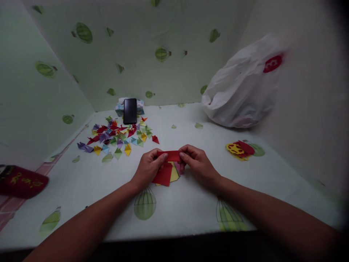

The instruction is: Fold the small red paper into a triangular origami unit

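A red sheet of paper, folded into a narrow strip, is held level between my two hands. My left hand pinches its left end, thumb on the near face. At the right end, my right hand grips it between thumb and fingers. Just below the strip lies a small fanned stack of coloured paper squares, red on top with yellow and purple edges showing. To the left and farther back, many small folded paper cranes in several colours are spread in a heap.
A black phone leans on a tissue box behind the cranes. A white plastic bag bulges at the back right, with red and yellow paper cutouts nearer. A dark red can lies at the left edge.
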{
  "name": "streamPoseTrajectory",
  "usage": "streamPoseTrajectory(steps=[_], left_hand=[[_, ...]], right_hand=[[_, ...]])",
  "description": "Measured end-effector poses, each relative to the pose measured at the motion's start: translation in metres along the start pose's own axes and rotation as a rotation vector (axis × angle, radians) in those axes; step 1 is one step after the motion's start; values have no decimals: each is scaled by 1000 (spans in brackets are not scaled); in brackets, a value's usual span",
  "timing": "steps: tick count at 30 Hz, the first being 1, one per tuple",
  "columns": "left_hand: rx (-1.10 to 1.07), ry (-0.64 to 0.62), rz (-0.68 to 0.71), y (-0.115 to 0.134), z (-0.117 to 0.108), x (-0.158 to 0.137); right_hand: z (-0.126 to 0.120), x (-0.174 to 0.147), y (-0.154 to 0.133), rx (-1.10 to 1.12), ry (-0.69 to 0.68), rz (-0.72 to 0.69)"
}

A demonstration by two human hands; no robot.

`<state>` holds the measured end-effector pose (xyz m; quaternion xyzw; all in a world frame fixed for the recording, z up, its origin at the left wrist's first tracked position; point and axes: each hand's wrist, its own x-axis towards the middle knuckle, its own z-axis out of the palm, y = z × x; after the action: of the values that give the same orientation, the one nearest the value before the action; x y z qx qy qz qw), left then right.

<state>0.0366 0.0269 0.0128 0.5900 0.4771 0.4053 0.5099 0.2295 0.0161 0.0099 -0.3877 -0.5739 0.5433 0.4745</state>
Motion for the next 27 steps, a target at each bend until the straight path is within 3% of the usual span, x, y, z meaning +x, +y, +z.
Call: streamPoseTrajectory(steps=[27], left_hand=[[-101, 13, -52, 0, 1, 1]], right_hand=[[-1, 0, 4, 97, -33, 18]])
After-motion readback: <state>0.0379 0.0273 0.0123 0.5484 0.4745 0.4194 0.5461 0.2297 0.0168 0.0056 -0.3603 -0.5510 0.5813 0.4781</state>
